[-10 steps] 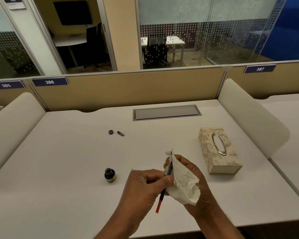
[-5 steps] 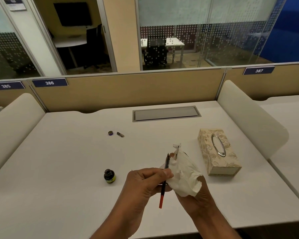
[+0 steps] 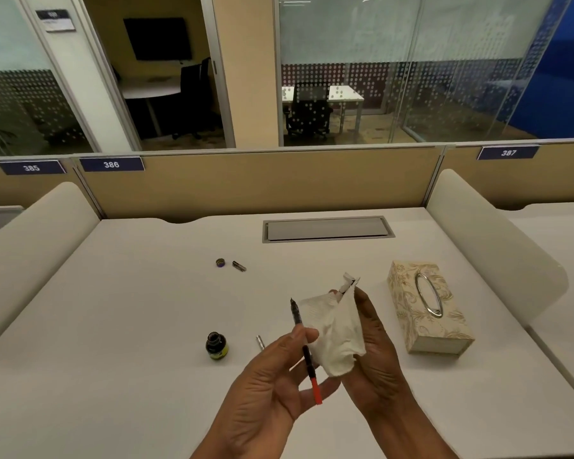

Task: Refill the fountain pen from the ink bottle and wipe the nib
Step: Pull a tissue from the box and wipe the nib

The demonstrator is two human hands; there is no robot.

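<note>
My left hand [image 3: 272, 376] pinches the fountain pen's inner part [image 3: 307, 354], a thin black tube with a red end, held nib upward over the white desk [image 3: 130, 326]. The nib stands bare, just left of a crumpled white tissue [image 3: 337, 336] that my right hand [image 3: 375, 352] holds. The open ink bottle [image 3: 216, 346] stands on the desk left of my hands. Its cap [image 3: 220, 262] lies farther back beside a small metal pen piece [image 3: 239, 266]. A silver pen part [image 3: 260, 342] lies partly hidden behind my left hand.
A patterned tissue box [image 3: 428, 316] lies to the right of my hands. A grey cable hatch [image 3: 327, 228] is set into the desk near the beige partition [image 3: 262, 183]. Curved white dividers [image 3: 497, 240] bound the desk on both sides.
The pen's nib has come out of the tissue and now stands apart to its left. My left hand has turned palm-up, and both hands have lifted slightly.
</note>
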